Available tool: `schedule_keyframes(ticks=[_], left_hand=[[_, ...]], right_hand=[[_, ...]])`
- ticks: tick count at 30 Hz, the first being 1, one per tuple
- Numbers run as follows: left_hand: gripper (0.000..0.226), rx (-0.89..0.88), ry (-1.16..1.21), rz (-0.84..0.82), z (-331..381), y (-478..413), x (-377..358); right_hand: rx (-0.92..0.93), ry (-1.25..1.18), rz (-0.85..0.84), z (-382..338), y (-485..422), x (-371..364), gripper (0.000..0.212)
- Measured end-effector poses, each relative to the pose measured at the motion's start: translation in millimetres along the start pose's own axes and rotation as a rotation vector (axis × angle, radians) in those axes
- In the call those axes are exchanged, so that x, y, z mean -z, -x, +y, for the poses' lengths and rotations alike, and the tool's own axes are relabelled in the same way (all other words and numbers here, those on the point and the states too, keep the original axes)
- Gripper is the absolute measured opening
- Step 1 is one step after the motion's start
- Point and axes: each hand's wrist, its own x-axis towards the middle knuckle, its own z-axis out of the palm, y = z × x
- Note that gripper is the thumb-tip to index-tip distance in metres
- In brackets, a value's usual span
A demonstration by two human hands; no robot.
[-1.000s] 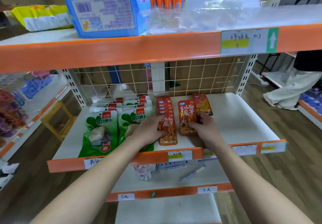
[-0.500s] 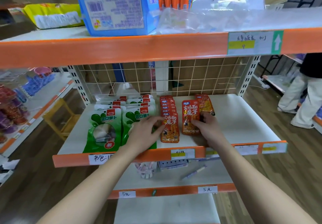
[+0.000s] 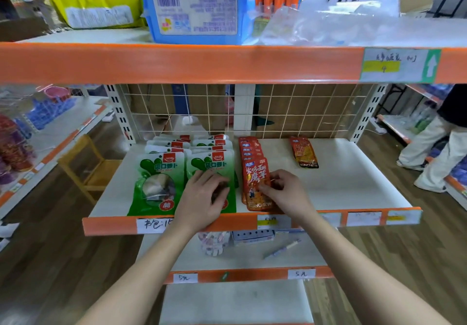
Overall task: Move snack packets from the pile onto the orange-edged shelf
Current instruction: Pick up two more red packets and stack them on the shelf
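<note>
Of the person we see only two arms, which come in from the near edge. The left forearm (image 3: 141, 269) and the right forearm (image 3: 353, 261) are bare along all their visible length, smooth and even in surface. Through the wide lens they look broad at the near edge and taper toward slim wrists farther off. The left hand (image 3: 202, 198) and the right hand (image 3: 285, 193) are bare too, with slender fingers. The nails are too small for us to judge.
</note>
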Motion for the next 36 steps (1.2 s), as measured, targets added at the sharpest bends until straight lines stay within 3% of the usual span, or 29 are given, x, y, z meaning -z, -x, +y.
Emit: schedule_keyframes(ticks=[3,8,14,19,36], left_hand=[[0.032,0.001,-0.058,-0.045,-3,0,-4],[0.034,0.007,-0.065,-0.014,-4,1,-4],[0.034,-0.011,-0.046,-0.026,-7,1,-5],[0.031,-0.046,-0.029,-0.029,-7,1,-4],[0.030,0.007,-0.054,-0.014,-4,1,-3]], right_hand=[[0.046,0.152,0.027,-2,5,1,0.021],[0.055,0.270,0.027,-4,8,-2,0.056],[0.098,0.322,0.089,-1,8,-10,0.065],[0.122,0.375,0.036,0,10,-15,0.064],[0.183,0.439,0.115,3,13,-14,0.053]])
